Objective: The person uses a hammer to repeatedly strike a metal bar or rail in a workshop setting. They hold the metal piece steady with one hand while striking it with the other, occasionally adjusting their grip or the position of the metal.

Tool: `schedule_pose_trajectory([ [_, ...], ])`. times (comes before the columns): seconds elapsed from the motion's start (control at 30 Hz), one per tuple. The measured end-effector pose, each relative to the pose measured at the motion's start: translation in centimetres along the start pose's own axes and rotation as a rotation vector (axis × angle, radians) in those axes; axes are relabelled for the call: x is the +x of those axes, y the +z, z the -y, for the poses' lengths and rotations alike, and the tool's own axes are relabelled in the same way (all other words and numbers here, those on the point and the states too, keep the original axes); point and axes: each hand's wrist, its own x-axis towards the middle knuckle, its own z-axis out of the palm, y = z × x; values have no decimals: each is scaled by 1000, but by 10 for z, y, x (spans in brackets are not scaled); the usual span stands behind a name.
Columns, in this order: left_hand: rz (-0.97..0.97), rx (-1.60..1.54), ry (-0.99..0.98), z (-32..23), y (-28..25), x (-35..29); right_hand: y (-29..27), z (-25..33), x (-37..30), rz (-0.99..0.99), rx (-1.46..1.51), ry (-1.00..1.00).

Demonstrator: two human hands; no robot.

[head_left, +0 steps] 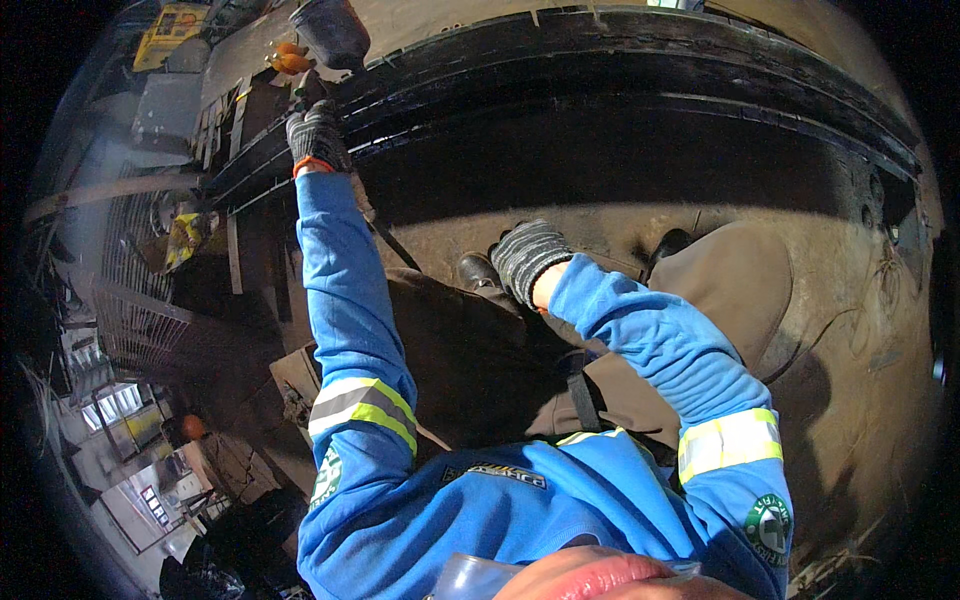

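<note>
My left hand [318, 138], in a grey striped knit glove with an orange cuff, reaches far forward to the left end of a long dark steel beam [600, 75]. Its fingers look closed, but what they hold is not clear. Just beyond them are an orange object [288, 60] of unclear kind and a dark grey, bucket-like thing [331, 35]. Nearer my body, my right hand [528, 260] wears a matching glove. Its fingers are curled in above a dark boot [477, 270]; anything inside the grip is hidden.
Brown, dusty ground [840, 390] spreads to the right, crossed by a thin cable [815, 335]. A dark metal grating [135, 290] and a yellow item [186, 240] are at the left. At the far left stands a yellow machine [170, 36]. The beam's shadow falls before me.
</note>
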Motion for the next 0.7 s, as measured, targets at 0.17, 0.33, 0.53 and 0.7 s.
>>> schedule_pose_trajectory([
  [0.17,91,261,412,-43,-3,12,3,-2,-1,-20,76,38],
  [0.33,94,596,717,-158,-37,4,22,-5,7,-35,55,23],
  [0.53,55,-246,633,-195,-2,22,31,-4,1,-223,71,-25],
  [0.7,397,-1349,-35,-225,-10,14,16,-6,-4,-90,57,38],
])
